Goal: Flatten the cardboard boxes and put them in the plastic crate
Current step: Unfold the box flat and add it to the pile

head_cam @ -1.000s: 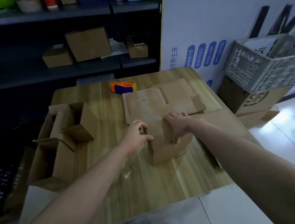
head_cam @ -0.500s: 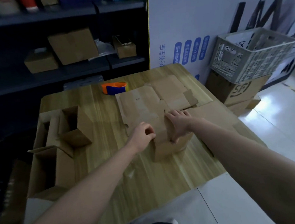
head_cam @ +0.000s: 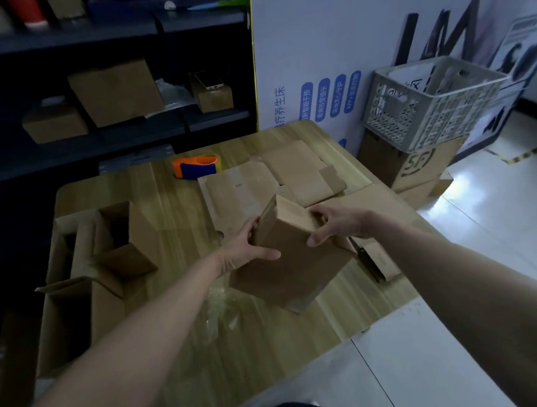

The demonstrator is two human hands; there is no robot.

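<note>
Box point(head_cam: 292, 253) held tilted above the surface point(head_cam: 170, 198), near its middle, still a full carton and not yet flat; left hand point(head_cam: 246, 248) clasps its left side with the thumb across the near face; right hand point(head_cam: 336, 225) clasps its upper right corner, fingers curled over the edge. Risk one: the grip sits high on the box, so pressing it flat from here could twist it out of the fingers and drop it onto the flattened sheets point(head_cam: 271, 177) beyond the box; any tape on the seams cannot be made out, and taped seams would resist the collapse. Risk two: a dark, narrow tool point(head_cam: 366, 261), possibly a knife, lies just right of the box; a downward press could bring the right hand against it. Risk three: the crate point(head_cam: 429, 104) stands well right of the box, off the surface on a carton point(head_cam: 418, 162); a long reach could nudge it.
</note>
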